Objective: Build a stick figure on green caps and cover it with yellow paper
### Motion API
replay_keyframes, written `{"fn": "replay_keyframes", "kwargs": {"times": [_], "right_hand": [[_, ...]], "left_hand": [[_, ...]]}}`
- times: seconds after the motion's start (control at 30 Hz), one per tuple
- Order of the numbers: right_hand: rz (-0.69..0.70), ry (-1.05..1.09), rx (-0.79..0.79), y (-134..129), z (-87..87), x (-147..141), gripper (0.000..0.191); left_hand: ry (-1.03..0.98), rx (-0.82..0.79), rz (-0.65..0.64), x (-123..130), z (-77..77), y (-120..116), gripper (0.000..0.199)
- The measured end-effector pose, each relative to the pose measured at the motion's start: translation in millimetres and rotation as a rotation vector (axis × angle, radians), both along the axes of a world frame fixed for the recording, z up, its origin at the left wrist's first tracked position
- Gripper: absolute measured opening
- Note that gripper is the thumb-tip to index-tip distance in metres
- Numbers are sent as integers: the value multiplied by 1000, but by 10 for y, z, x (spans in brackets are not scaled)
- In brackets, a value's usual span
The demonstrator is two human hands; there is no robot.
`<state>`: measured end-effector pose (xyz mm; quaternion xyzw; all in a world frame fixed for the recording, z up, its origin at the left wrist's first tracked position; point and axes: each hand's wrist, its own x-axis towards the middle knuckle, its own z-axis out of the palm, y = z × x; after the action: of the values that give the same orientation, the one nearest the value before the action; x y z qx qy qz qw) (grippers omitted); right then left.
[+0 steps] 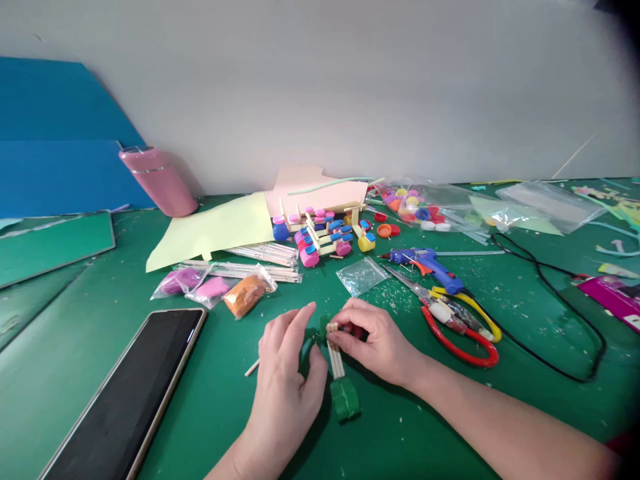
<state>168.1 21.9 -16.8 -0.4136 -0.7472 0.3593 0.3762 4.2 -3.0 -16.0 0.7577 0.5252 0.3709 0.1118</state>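
A small piece made of pale wooden sticks [336, 362] lies in front of me, with a dark green lump [345, 399] at its near end and another green part [324, 325] at its far end. The thumb and fingers of my right hand [377, 339] pinch the far end of the sticks. My left hand [287, 377] is just left of it, thumb and fingers apart and holding nothing. A loose stick [252, 367] pokes out from behind my left hand.
Behind my hands are colourful stick-and-cap models [325, 237], bagged clay [245, 295] and stick bundles [260, 270]. Right: a blue glue gun [425, 263], red-handled scissors [457, 327], yellow-handled pliers [480, 310] and a black cord [555, 290]. Left: a phone [130, 393] and pink tumbler [159, 183].
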Motion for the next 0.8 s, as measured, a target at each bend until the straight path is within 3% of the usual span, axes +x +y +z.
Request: {"fn": "replay_keyframes", "kwargs": {"times": [0.27,0.37,0.57,0.8], "right_hand": [[-13,10,-6,-22,12,-6,12],[-19,42,-19,-28,45,10,20],[-150,205,-63,-30,78,45,21],[-249,241,-56,-15,66,70,21]], "left_hand": [[-62,-67,100,-91,43,59,36],[-8,-78,124,-215,68,106,31],[403,-114,106,-450,121,137,24],[942,-72,51,-447,223,69,30]]}}
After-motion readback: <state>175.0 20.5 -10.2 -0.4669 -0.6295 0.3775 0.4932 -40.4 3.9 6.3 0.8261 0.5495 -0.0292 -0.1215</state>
